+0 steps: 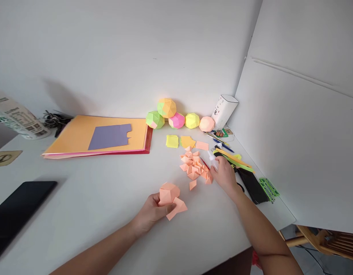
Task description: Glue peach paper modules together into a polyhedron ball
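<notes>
My left hand (150, 212) holds a peach folded-paper piece (169, 193), partly rounded, with flaps sticking out toward the right. Its thumb presses on the lower part. To the right, my right hand (224, 173) has its fingers closed around a small white glue bottle (213, 159) with a narrow tip. Between the hands lies a pile of small folded peach paper pieces (193, 165), with a single piece (192, 185) apart at its near side. A thin red stick-like tool (205, 163) lies beside the pile, near the bottle.
Several faceted paper balls (192, 120) sit along the wall beside a white paper tube (225, 111). Sticky notes (172, 141) lie before them. Coloured sheets (67, 133) are stacked at left, near a dark tablet (21, 214). A black phone (252, 185) and pens (223, 145) are at right.
</notes>
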Tool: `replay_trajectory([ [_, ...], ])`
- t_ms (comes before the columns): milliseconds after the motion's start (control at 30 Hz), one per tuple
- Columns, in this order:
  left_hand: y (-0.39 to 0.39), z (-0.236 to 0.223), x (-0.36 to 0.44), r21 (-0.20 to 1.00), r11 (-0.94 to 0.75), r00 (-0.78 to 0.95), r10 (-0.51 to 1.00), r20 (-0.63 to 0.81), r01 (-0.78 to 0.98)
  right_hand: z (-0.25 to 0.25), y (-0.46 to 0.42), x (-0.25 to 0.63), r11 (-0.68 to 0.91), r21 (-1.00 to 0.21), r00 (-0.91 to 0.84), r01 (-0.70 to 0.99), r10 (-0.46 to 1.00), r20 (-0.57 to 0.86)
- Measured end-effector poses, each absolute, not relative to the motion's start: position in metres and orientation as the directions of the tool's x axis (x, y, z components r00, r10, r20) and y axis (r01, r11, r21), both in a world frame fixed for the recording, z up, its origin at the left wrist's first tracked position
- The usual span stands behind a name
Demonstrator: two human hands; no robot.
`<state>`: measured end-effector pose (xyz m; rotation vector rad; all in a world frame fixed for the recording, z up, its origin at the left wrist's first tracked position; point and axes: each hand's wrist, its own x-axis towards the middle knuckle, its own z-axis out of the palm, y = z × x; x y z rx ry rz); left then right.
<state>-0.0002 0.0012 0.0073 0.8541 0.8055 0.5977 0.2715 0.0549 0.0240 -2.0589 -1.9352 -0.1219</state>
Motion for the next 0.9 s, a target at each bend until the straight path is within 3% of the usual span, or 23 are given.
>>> replay_trajectory([
  [67,0.001,0.009,0.001,0.847,0.515,0.567,0.741,-0.361,-0.132,0.037,0.048,0.267,0.134,-0.32,-0.003,0.938,0.926,0.378],
  [133,0.0,0.011,0.002,0.874,0.473,0.575,0.749,-0.329,-0.116,0.051,0.037,0.259,0.355,-0.504,-0.119,0.787,0.889,0.441],
  [233,0.0,0.014,0.003,0.925,0.376,0.556,0.781,-0.285,-0.054,0.067,0.018,0.247,0.381,-0.718,-0.232,0.583,0.924,0.303],
  [333,-0.001,0.015,0.004,0.942,0.336,0.501,0.813,-0.297,0.014,0.069,0.004,0.238,0.343,-0.836,-0.286,0.427,0.929,0.235],
  [467,-0.001,0.011,0.005,0.925,0.38,0.46,0.822,-0.336,-0.003,0.06,-0.003,0.229,0.277,-0.899,-0.281,0.339,0.942,0.184],
  [633,-0.002,0.007,0.005,0.882,0.47,0.459,0.79,-0.406,-0.029,0.053,-0.005,0.22,0.356,-0.87,-0.264,0.341,0.925,0.274],
  [900,-0.001,0.009,0.005,0.912,0.41,0.473,0.807,-0.353,-0.019,0.049,-0.006,0.213,0.401,-0.86,-0.252,0.314,0.909,0.332],
])
